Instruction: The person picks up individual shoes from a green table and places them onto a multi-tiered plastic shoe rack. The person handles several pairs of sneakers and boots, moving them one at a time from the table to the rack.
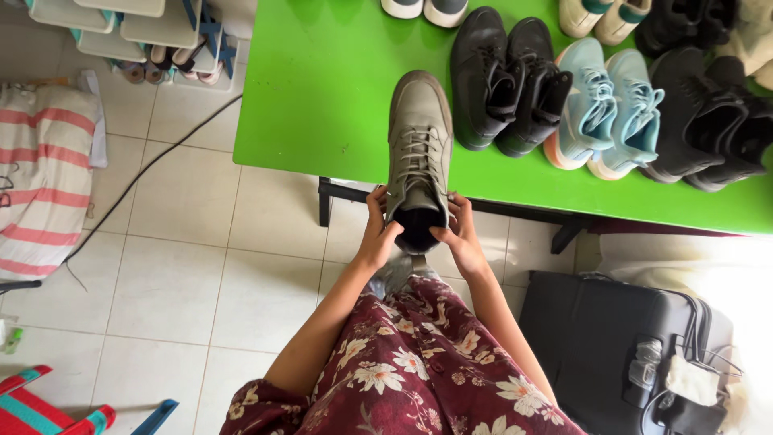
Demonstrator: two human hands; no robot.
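The grey-olive lace-up high-top sneaker (pixel 419 149) sat right at the heart of it, toe pointing away over the bright green tabletop (pixel 322 89), heel end hanging off the near edge. And both hands were on it! The left hand (pixel 378 229) clamped the collar from its side, fingers curled up against the padded ankle; the right hand (pixel 459 234) closed on the opposite side, thumb pressing at the rim of the dark opening. The shoe was held between them, laces running up the middle just above the grip.

Just beyond the right hand's side of the grip stood a pair of black high-top sneakers (pixel 507 80), side by side, heels toward the table edge. Further out the same way came a pair of pale blue knit trainers with orange-tinted soles (pixel 608 109), then a heap of black boots (pixel 708 121) touching one another. At the far edge, above the held shoe, white toe caps (pixel 423 8) peeked in.

Below the grip, the forearms came up from a maroon floral-print garment (pixel 411 362). Off to the right-hand side, low down, lay a dark grey soft suitcase (pixel 596 338) on the floor. Well away on the left-hand side, a red-and-white striped cloth bag (pixel 40 177) rested on the pale floor tiles (pixel 185 266), a thin black cable (pixel 153 161) trailing past it.
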